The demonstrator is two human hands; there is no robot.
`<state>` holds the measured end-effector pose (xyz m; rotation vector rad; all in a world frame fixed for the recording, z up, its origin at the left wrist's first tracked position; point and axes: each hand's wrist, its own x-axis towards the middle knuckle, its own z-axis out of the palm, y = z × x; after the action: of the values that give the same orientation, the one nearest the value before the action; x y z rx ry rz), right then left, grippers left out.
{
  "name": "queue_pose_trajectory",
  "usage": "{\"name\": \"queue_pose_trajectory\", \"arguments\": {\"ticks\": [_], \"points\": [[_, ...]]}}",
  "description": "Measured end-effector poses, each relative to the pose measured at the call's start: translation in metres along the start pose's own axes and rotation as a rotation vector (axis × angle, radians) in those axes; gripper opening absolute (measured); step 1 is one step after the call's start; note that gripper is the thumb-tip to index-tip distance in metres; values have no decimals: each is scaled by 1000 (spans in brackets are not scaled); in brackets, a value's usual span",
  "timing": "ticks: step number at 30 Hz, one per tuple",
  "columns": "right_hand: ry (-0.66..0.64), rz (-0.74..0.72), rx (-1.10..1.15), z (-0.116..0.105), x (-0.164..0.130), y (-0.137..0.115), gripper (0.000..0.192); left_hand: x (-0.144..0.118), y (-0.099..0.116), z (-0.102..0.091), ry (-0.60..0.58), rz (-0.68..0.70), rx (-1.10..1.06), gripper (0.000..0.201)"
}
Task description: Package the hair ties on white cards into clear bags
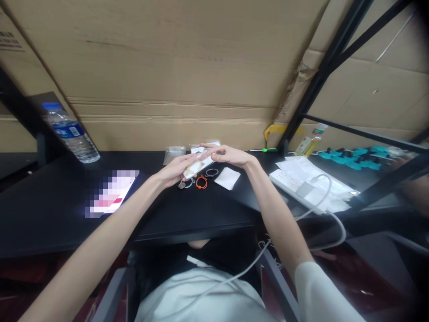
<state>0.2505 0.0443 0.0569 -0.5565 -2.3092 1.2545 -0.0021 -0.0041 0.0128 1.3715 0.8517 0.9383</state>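
Note:
My left hand (174,171) is closed on the near end of a white card (204,164), which is tilted just above the black table. A thin pale-yellow band (193,170) lies across the card. My right hand (228,154) is over the card's far end, its fingers stretched out and apart; whether they press on it I cannot tell. Below the hands lie an orange hair tie (201,182), a dark hair tie (212,172) and a pale blue-green hair tie (189,183) beside a round metallic charm (181,184). A white square pad (227,178) lies to the right.
Clear plastic bags (174,154) lie behind my hands. At left are a lit phone (112,194) and a water bottle (72,134). To the right, papers (311,179) cover a power strip (288,182) with white cables. A green-handled tool (269,150) lies near the cardboard wall (174,67).

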Motion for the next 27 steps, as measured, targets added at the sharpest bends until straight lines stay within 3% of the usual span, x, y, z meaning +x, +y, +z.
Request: {"name": "queue_pose_trajectory", "arguments": {"ticks": [13, 19, 27], "points": [[56, 4, -76, 10, 4, 8, 66, -1, 2, 4, 26, -45, 20, 41], [134, 55, -197, 13, 4, 2, 76, 2, -6, -2, -32, -20, 8, 45], [118, 20, -175, 12, 2, 7, 70, 1, -3, -2, -132, -32, -75, 46]]}}
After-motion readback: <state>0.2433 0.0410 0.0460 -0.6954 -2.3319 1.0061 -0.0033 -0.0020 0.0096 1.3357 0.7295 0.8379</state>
